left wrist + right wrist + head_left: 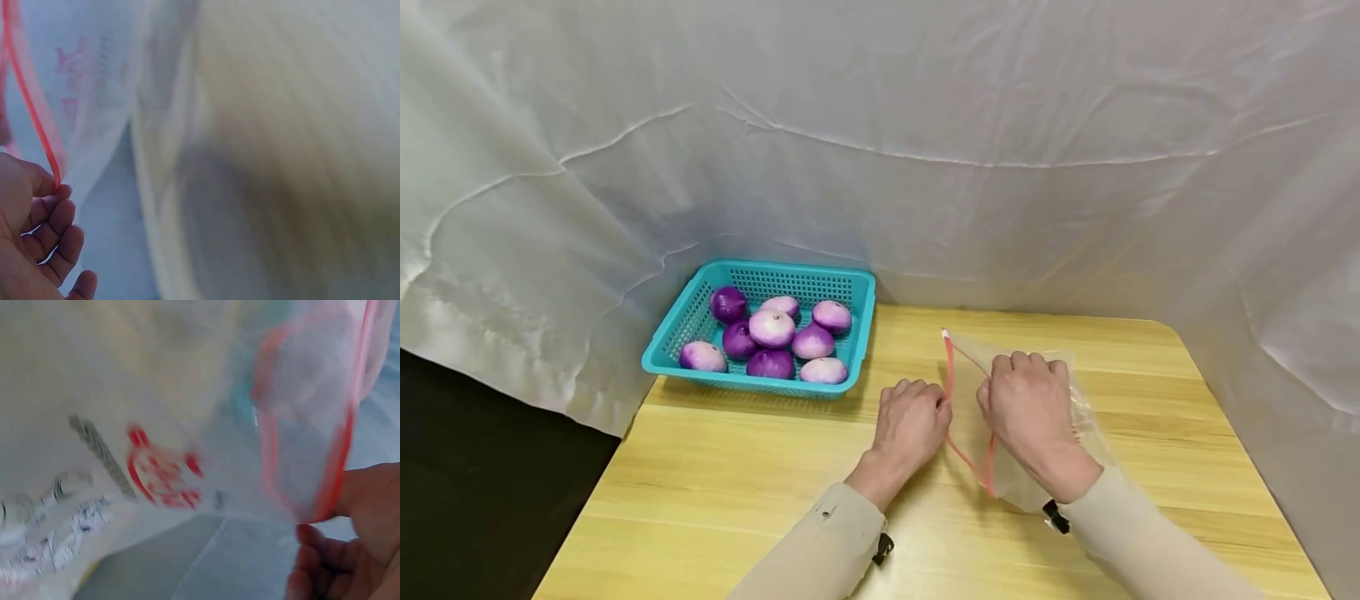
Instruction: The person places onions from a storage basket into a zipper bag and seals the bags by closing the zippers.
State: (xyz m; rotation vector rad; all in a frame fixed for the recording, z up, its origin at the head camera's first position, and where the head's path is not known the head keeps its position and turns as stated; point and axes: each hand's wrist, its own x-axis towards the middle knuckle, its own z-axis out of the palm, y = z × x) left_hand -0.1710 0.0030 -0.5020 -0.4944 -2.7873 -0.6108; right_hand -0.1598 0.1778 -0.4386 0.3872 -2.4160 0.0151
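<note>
My left hand (910, 425) and right hand (1026, 404) each pinching the clear zip bag's (1037, 467) red-edged mouth between them.

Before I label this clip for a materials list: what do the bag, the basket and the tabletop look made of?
The bag looks like thin clear plastic film: see-through, crinkled, with a red zip strip and printing. The basket seems moulded plastic, teal, with perforated walls. The tabletop shows pale wood grain with a smooth sheen; whether solid wood or laminate cannot be told.
</note>
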